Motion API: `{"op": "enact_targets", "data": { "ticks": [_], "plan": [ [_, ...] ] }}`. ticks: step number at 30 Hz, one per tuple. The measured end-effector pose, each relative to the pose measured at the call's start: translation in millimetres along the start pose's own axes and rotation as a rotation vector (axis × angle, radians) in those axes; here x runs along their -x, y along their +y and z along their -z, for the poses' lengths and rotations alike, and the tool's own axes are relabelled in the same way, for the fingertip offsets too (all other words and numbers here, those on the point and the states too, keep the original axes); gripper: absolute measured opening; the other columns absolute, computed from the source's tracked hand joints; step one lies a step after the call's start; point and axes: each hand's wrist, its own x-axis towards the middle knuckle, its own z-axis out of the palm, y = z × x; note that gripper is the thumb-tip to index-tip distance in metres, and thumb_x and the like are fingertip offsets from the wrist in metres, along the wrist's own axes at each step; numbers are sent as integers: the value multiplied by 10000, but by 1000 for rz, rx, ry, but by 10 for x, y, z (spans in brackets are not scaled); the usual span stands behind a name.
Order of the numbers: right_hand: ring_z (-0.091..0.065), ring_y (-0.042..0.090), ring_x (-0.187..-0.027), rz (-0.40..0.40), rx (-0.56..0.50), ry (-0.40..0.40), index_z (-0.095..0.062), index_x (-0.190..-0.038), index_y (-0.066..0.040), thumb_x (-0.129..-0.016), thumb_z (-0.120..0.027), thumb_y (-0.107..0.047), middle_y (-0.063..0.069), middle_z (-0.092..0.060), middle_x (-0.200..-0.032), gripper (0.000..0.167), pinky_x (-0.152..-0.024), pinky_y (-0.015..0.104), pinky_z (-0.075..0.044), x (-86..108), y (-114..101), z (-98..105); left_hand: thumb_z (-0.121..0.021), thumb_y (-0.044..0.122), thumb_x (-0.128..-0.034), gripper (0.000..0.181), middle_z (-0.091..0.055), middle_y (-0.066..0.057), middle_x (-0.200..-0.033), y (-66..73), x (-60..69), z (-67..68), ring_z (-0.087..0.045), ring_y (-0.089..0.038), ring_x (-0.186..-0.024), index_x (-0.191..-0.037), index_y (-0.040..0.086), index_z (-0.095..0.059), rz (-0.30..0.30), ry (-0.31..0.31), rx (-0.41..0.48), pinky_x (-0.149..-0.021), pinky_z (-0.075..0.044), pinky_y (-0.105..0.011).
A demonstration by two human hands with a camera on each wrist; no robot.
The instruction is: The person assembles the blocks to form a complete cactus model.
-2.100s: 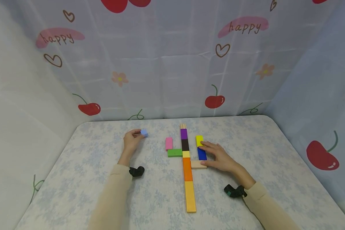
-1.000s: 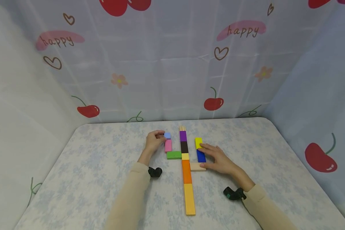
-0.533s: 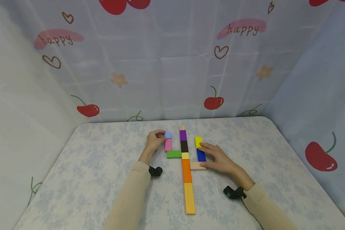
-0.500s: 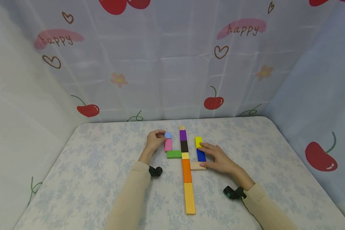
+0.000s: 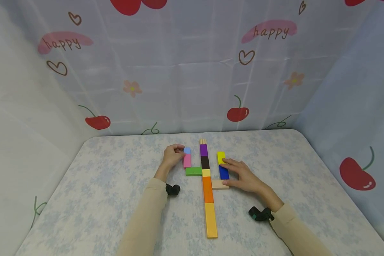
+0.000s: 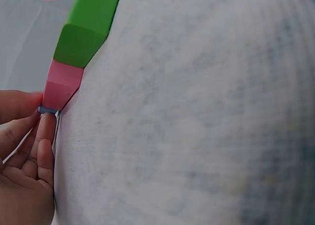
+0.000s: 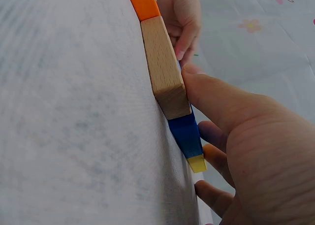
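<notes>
My left hand [image 5: 172, 156] pinches a small light blue block [image 5: 187, 150] at the far end of a pink block [image 5: 187, 160]. In the left wrist view, thumb and finger sit on either side of that light blue block [image 6: 47, 110], which meets the pink one. A green block [image 5: 193, 171] joins the pink one to the central row. My right hand [image 5: 245, 176] rests with relaxed fingers on the other side. Its thumb touches a plain wooden block [image 5: 220, 184]; its fingertips lie at a dark blue block [image 5: 224, 172] and a yellow block [image 5: 221, 157].
The central row runs lengthwise: thin light sticks [image 5: 203, 141], a purple block [image 5: 203, 150], a black block [image 5: 204, 162], a pale yellow block [image 5: 206, 173], an orange block [image 5: 208, 189] and a long yellow-orange block [image 5: 211, 220]. A patterned curtain hangs behind the table [image 5: 99, 199].
My left hand has carried the light blue block rightward, from the table's left side to the pink block's far end. My right hand stays where it was.
</notes>
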Motion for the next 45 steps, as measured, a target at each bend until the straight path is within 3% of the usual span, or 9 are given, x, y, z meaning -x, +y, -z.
{"op": "enact_targets", "data": {
  "ticks": [22, 27, 32, 37, 45],
  "plan": [
    [-320, 421, -1422, 19, 16, 5, -554, -1394, -89, -862, -730, -378, 173, -407, -1528, 630, -1114, 733, -89, -15, -5, -2, -627, 40, -911, 252, -665, -147, -1014, -27, -20, 5, -611, -238, -895, -1154, 18, -693, -10, -11, -24, -717, -510, -284],
    [-314, 420, -1427, 34, 13, 12, -552, -1396, -93, -862, -732, -372, 171, -404, -1531, 629, -1113, 733, -87, -30, 7, -6, -617, 55, -924, 289, -660, -158, -1112, -39, -33, 22, -613, -268, -980, -1207, 20, -667, -12, -13, -26, -787, -531, -333],
    [-299, 405, -1440, 37, 7, 4, -546, -1402, -91, -857, -738, -368, 159, -396, -1539, 642, -1123, 723, -81, -27, 15, -7, -600, 89, -946, 341, -629, -159, -1227, -53, 16, 57, -587, -293, -1101, -1281, 32, -623, -6, -24, -1, -893, -519, -403],
    [-294, 403, -1441, 20, 20, -6, -541, -1406, -92, -860, -728, -400, 157, -389, -1543, 655, -1126, 716, -86, -20, 14, -10, -588, 106, -966, 353, -604, -142, -1273, -85, 56, 103, -571, -281, -1143, -1315, 54, -599, 15, -51, 26, -919, -516, -401],
    [-301, 403, -1438, 21, 31, -12, -541, -1408, -99, -864, -725, -400, 156, -389, -1543, 648, -1127, 713, -101, -21, 7, 6, -601, 114, -963, 394, -561, -160, -1318, -30, 219, 233, -572, -307, -1185, -1350, 51, -568, -6, -52, -30, -929, -523, -421]
  ]
}}
